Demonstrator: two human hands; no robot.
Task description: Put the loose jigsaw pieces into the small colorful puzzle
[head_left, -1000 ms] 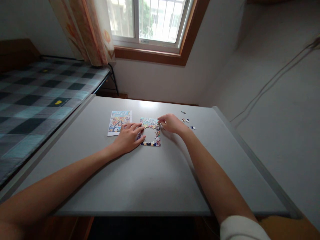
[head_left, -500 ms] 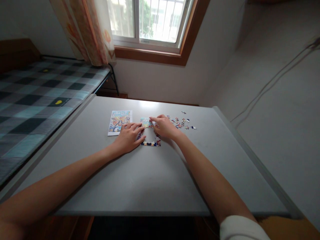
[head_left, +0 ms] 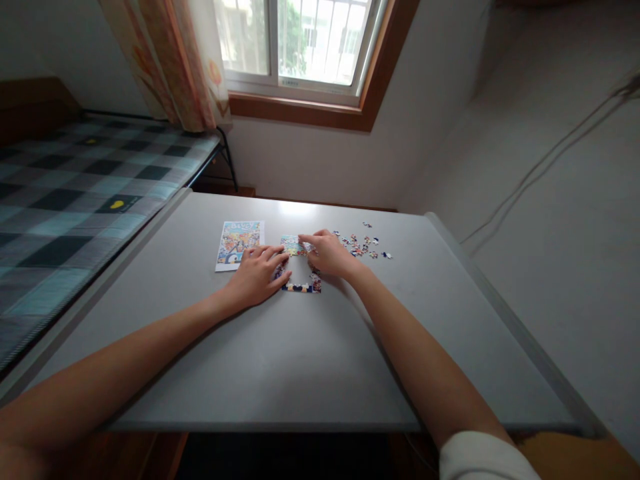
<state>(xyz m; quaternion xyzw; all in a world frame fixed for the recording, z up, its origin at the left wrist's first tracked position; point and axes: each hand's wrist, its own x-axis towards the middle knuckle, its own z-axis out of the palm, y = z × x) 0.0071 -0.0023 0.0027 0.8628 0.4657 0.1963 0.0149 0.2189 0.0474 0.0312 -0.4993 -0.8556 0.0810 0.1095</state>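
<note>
A partly joined jigsaw puzzle (head_left: 300, 288) lies flat on the grey-white table (head_left: 310, 360), its border surrounding a bare gap. My left hand (head_left: 256, 272) rests at the puzzle's left edge, fingers spread, over the lower right corner of the picture sheet (head_left: 233, 237). From the right, my right hand (head_left: 329, 253) reaches over the puzzle. Its index finger is stretched out onto the joined pieces at the top, and the thumb is lower, near the right side. No piece can be seen in either hand. Both hands hide parts of the border.
Several loose jigsaw pieces (head_left: 367, 248) are scattered right of my right hand, one lying farther back. A bed with a checked cover (head_left: 150, 153) stands along the table's left side. Beyond the table are a window (head_left: 320, 47) and a curtain (head_left: 180, 67).
</note>
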